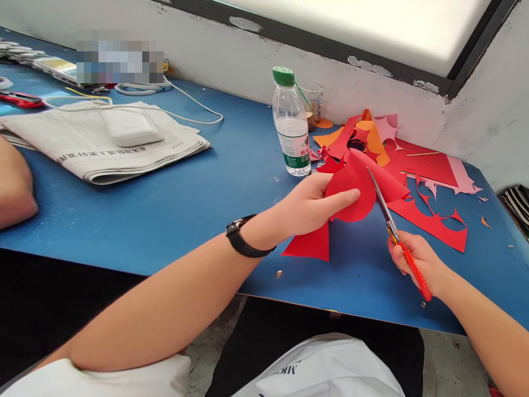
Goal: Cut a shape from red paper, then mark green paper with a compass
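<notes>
White fabric (pixel 330 366) is seen nearest, well in front of the bottle (pixel 291 124). Right of the bottle, red paper (pixel 364 184) is pinched by the left hand (pixel 308 208), scissors (pixel 392 227) are grasped by the right hand (pixel 424 262); the rounded outline seems mostly cut, surplus apparently not fully detached.

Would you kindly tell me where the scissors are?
In the head view, the scissors are right of centre, in the right hand, their blades at the red paper in the left hand.
</notes>
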A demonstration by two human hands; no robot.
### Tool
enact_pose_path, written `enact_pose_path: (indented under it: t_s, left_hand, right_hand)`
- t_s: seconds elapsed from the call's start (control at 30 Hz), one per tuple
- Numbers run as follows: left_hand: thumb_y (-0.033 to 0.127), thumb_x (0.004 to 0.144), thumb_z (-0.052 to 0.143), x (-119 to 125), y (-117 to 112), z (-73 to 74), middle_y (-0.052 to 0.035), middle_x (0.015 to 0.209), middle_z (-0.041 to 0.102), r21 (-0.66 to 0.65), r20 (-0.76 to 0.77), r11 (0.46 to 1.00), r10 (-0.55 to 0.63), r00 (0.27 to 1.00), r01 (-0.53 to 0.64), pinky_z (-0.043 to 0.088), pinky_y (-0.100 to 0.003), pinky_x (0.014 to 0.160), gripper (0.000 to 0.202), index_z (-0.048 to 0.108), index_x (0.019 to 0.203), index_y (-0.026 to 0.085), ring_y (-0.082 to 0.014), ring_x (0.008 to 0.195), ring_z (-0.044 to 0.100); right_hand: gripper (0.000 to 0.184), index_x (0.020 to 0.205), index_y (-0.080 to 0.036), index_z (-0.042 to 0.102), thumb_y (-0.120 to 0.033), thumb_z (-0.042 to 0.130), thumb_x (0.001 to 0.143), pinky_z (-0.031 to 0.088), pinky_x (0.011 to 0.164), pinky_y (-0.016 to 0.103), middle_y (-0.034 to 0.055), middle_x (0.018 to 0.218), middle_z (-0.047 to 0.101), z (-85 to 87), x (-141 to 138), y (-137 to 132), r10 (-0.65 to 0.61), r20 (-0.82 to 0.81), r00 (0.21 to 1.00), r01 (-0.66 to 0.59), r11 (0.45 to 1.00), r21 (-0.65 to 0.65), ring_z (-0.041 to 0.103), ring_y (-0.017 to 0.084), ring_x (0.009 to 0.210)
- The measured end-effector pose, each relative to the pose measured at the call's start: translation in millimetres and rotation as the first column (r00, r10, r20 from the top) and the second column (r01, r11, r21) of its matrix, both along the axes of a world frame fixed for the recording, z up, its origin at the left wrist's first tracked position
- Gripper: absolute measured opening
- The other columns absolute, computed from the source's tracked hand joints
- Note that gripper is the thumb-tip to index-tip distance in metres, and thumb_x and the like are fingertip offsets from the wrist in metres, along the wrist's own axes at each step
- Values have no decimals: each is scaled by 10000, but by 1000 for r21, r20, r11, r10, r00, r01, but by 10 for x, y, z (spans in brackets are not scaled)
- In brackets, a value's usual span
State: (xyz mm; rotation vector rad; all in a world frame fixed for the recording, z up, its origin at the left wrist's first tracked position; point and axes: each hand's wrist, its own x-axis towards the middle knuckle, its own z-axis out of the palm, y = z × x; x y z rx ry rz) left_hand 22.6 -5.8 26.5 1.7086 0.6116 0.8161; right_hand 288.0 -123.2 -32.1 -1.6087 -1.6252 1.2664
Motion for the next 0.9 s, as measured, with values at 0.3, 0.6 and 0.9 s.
enact_pose_path:
  t_s: [0.3, 0.6, 0.9]
  left_hand:
    - [437, 970, 725, 9, 12, 14, 33, 651, 514, 4, -5, 1000, -8, 1000, 8, 356, -237, 548, 389, 588, 722, 171, -102, 608, 431]
    - [422, 981, 722, 5, -6, 5, 30, 658, 513, 26, -22, 999, -25, 999, 26, 374, -235, 555, 398, 576, 709, 172, -104, 621, 444]
    - [390, 979, 718, -15, -4, 1, 8, 708, 582, 20, -21, 998, -61, 998, 62, 413, -226, 564, 342, 612, 748, 162, -115, 654, 503]
  right_hand:
    - [714, 850, -247, 498, -954, 526, 939, 283, 558, 313, -60, 716, 378, -110, 37, -10, 30, -130, 991, -27, 999, 27, 296, 142, 627]
    - [736, 879, -252, 496, -986, 479, 931, 300, 527, 298, -64, 724, 385, -142, 55, -15, 70, -158, 985, -71, 998, 3, 308, 126, 600]
    - [767, 893, -244, 476, -1008, 427, 927, 268, 546, 293, -67, 755, 344, -136, 56, -24, 113, -174, 978, -115, 993, -2, 266, 119, 629]
